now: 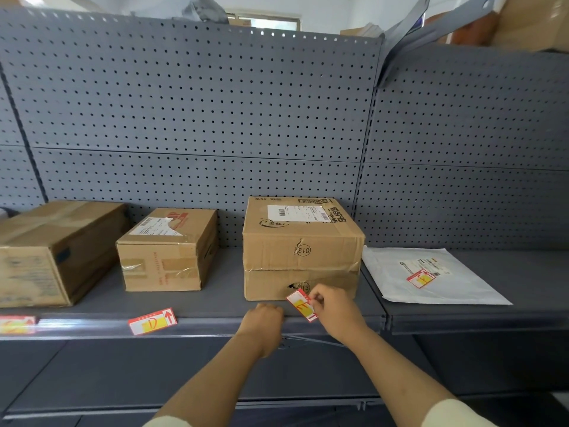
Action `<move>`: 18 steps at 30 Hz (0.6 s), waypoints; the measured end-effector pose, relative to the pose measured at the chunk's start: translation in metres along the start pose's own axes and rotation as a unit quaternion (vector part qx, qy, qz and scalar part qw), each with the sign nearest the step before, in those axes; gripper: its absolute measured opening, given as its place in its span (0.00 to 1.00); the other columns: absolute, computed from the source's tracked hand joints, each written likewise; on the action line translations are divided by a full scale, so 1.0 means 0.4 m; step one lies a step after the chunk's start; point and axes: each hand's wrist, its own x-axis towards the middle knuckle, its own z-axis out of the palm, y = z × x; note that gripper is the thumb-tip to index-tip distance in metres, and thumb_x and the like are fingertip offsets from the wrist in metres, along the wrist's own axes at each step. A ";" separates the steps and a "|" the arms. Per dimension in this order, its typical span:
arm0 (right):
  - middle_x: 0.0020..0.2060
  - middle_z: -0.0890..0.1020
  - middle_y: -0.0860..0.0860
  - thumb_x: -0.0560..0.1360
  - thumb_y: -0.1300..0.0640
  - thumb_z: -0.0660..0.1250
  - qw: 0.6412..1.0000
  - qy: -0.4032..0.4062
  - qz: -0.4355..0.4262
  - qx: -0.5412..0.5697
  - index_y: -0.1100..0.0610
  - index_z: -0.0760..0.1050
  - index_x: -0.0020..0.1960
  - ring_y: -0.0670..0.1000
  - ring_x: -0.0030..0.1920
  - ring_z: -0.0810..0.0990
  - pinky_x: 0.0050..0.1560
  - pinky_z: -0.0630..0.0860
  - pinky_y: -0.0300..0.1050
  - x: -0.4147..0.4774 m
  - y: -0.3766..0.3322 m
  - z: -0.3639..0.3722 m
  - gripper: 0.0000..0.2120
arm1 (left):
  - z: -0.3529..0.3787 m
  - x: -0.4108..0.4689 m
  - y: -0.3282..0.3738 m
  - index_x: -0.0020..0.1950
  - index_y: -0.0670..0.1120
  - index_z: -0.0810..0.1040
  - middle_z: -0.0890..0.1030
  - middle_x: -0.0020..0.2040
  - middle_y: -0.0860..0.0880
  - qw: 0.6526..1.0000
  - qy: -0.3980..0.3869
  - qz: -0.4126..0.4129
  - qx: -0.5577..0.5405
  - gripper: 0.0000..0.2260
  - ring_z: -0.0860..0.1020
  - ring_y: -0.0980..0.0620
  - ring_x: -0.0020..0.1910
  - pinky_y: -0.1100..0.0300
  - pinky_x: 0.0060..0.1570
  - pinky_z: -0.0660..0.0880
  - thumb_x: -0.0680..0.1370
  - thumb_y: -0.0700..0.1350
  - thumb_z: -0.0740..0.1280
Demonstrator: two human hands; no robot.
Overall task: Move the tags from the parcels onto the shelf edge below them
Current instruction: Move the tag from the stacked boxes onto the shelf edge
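Note:
My right hand point(334, 309) pinches a red, white and yellow tag point(301, 304) marked E, held just in front of the lower of two stacked cardboard parcels point(300, 251), above the shelf edge point(215, 326). My left hand point(264, 318) rests with curled fingers on the shelf edge just left of that tag. A tag marked D point(152, 321) sits on the shelf edge below the middle parcel point(167, 251). Another tag point(15, 324) sits on the edge at far left, below the large box point(52, 251). A white mailer point(431, 275) on the right shelf carries a tag point(421, 278).
Grey perforated back panels point(200, 103) rise behind the parcels. The shelf to the right point(480, 318) is a separate section with its own front edge. A lower shelf point(123, 380) lies under my arms. More boxes sit on the top shelf at upper right point(529, 23).

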 end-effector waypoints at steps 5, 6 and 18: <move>0.44 0.83 0.48 0.77 0.56 0.65 0.999 0.003 -0.020 0.026 0.51 0.76 0.47 0.48 0.42 0.80 0.43 0.81 0.52 0.003 -0.001 0.002 0.02 | 0.011 0.001 0.011 0.67 0.44 0.73 0.74 0.67 0.43 1.000 0.020 -0.003 0.015 0.16 0.71 0.43 0.66 0.51 0.63 0.70 0.79 0.42 0.64; 0.44 0.83 0.48 0.77 0.57 0.65 0.999 0.004 -0.022 0.035 0.52 0.77 0.47 0.48 0.43 0.80 0.43 0.81 0.51 0.004 -0.004 0.002 0.02 | 0.013 0.000 0.011 0.67 0.44 0.73 0.73 0.67 0.43 1.000 0.022 -0.002 0.016 0.16 0.70 0.43 0.66 0.51 0.63 0.69 0.79 0.42 0.64; 0.54 0.79 0.52 0.76 0.62 0.64 0.978 -0.065 -0.085 -0.178 0.54 0.75 0.55 0.54 0.53 0.76 0.45 0.73 0.49 0.011 -0.026 0.040 0.08 | 0.004 -0.015 0.007 0.66 0.45 0.75 0.76 0.63 0.44 1.000 0.020 -0.005 -0.017 0.16 0.76 0.43 0.60 0.51 0.61 0.74 0.79 0.38 0.63</move>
